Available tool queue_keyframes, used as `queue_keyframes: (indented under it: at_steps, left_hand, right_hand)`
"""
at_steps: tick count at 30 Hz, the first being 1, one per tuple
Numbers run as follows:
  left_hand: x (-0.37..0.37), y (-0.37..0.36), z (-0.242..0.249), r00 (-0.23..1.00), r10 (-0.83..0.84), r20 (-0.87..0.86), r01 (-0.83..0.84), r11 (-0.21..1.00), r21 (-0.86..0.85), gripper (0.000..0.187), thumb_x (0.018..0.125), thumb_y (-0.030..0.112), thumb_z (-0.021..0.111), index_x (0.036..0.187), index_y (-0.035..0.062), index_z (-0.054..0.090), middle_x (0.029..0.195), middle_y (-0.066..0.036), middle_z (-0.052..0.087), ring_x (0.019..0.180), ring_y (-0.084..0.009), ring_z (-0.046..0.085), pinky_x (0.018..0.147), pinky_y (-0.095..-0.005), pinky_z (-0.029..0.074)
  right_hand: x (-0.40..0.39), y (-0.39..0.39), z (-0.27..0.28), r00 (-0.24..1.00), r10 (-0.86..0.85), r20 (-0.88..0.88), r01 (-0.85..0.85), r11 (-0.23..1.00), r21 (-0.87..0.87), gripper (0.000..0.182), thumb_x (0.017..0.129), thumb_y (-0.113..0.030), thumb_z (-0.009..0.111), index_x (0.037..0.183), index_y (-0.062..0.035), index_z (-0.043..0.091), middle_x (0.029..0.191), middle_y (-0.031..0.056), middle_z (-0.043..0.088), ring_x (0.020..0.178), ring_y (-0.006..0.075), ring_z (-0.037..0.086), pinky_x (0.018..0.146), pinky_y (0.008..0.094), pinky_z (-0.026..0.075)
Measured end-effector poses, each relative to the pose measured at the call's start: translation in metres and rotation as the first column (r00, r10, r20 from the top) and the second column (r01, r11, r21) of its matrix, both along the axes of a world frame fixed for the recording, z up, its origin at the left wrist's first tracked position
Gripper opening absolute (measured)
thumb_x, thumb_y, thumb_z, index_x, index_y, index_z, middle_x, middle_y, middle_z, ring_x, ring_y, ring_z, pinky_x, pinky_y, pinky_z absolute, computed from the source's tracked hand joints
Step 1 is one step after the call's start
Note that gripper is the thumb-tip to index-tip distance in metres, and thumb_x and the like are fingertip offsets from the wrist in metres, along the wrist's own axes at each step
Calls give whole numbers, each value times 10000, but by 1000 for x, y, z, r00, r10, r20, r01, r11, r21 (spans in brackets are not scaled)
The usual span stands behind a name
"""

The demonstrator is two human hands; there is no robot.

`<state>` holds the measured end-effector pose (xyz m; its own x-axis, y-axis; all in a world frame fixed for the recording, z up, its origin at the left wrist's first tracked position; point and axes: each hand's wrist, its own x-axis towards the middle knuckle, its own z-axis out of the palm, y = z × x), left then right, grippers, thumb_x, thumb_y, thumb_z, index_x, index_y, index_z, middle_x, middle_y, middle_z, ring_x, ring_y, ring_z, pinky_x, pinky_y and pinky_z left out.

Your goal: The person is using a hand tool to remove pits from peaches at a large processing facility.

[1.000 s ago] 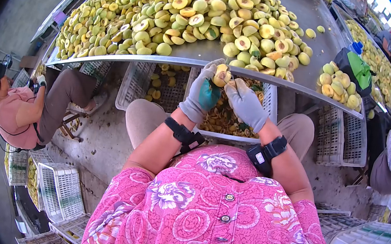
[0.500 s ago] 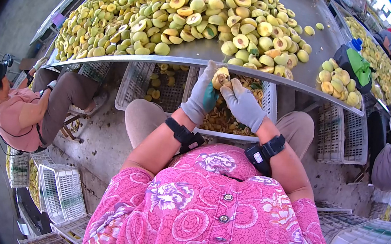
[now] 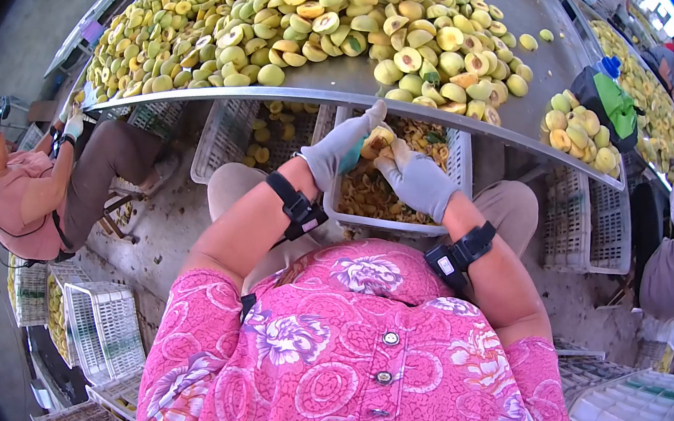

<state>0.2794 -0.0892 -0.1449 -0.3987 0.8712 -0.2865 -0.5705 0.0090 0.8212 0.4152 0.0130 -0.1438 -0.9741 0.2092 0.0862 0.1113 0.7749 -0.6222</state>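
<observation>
My left hand [image 3: 339, 150], in a grey glove with green on the palm side, is closed around a yellow-green stone fruit half [image 3: 376, 142] with a brownish cut face. The left thumb points up towards the table edge. My right hand [image 3: 419, 184], gloved in grey, has its fingers pinched right against the fruit's right side. Whether a small tool sits in the right fingers is hidden. Below both hands stands a white crate [image 3: 462, 163] holding peelings and brown scraps. Many fruit halves [image 3: 326, 22] lie heaped on the metal table [image 3: 332, 82] in front.
Another crate [image 3: 204, 139] with some fruit stands under the table at left. A co-worker [image 3: 28, 189] sits at far left. A small fruit pile [image 3: 581, 138] and a green bag [image 3: 617, 104] are at right. Stacked crates [image 3: 107, 332] stand behind, left.
My left hand has shifted slightly left and its wrist has turned. Both hands still meet at the fruit half. The view has tilted a little. The co-worker's arms have moved towards the table.
</observation>
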Motion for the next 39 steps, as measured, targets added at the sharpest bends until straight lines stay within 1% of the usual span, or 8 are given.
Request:
queue_keyframes:
  at_steps: [7,9,10,13,19,23,30,39]
  left_hand:
    - [-3,1,3,985,85,-151,-70,992,101,594,945,586,403,1157,58,576,1019,-63,626,882,-124,612,749,-278,510]
    - [2,9,-13,935,228,-271,-202,972,121,599,950,585,388,1140,49,575,996,-62,619,856,-136,605,742,-273,505]
    - [5,12,-14,919,339,-199,-281,920,272,590,954,575,386,1108,39,579,981,-67,615,844,-152,601,739,-282,506]
    - [17,15,-2,894,449,13,-414,813,410,581,960,558,385,987,11,580,891,-89,608,779,-200,596,735,-314,516]
    - [14,4,12,932,280,230,-326,924,197,582,954,556,396,867,15,592,767,-115,606,654,-215,596,622,-335,526]
    - [10,3,9,962,272,-8,-267,949,165,605,959,556,382,824,9,602,762,-118,616,623,-217,592,574,-328,508]
    - [1,-6,4,931,102,-349,-60,990,130,634,938,577,418,770,-1,616,736,-121,634,630,-194,604,586,-307,508]
    - [3,-13,-3,984,-26,-174,67,970,233,614,919,586,449,771,14,616,778,-132,643,667,-221,632,628,-313,533]
  right_hand:
    - [-11,0,-20,929,-95,-358,43,987,-152,293,968,-303,492,1032,-18,493,718,149,621,600,273,618,549,379,466]
    - [-10,-10,3,990,-133,-46,77,786,-613,327,963,-318,507,1040,-2,470,669,153,590,539,303,597,515,399,471]
    - [-6,-18,21,994,-89,67,105,547,-830,306,976,-361,480,1002,-55,481,599,44,499,404,158,476,363,319,389]
    - [-9,-26,23,991,-88,100,125,365,-923,293,984,-388,448,975,-96,480,577,-9,455,350,97,397,295,257,306]
    - [0,-20,20,984,126,125,94,222,-970,310,978,-416,451,942,-108,475,560,-3,456,338,112,396,291,278,322]
    - [-1,-26,12,990,62,129,102,323,-941,307,974,-430,454,912,-130,477,555,-3,452,335,109,387,291,280,301]
    - [6,-21,6,937,323,130,177,-119,-977,368,947,-518,465,945,-151,493,559,-63,375,344,51,280,312,238,182]
    - [7,-18,-13,889,441,-123,108,-463,-880,389,967,-490,439,1012,-104,466,586,-80,320,338,12,229,287,204,164]
